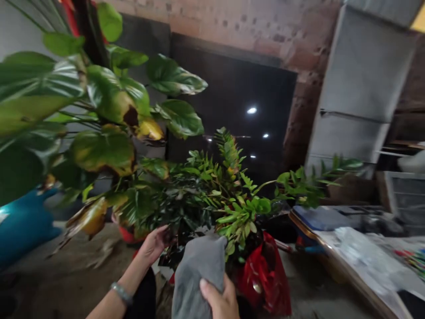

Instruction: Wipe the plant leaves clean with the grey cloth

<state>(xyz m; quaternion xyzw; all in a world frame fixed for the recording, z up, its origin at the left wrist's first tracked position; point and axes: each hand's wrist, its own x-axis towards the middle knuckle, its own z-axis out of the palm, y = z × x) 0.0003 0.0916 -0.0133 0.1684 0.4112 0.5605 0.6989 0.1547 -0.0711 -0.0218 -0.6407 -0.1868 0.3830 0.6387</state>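
Note:
My right hand is closed on a grey cloth, held up low in the middle of the view. My left hand, a bracelet on its wrist, reaches into the dark lower leaves of a bushy green plant; its fingertips are hidden among the leaves, curled around foliage. The plant stands in a pot wrapped in shiny red material. A taller plant with large green and yellowing leaves spreads across the left.
A table with papers and plastic sits at the right. A blue object lies at the left on the concrete floor. Behind the plants are a dark glossy panel, a brick wall and a grey cabinet.

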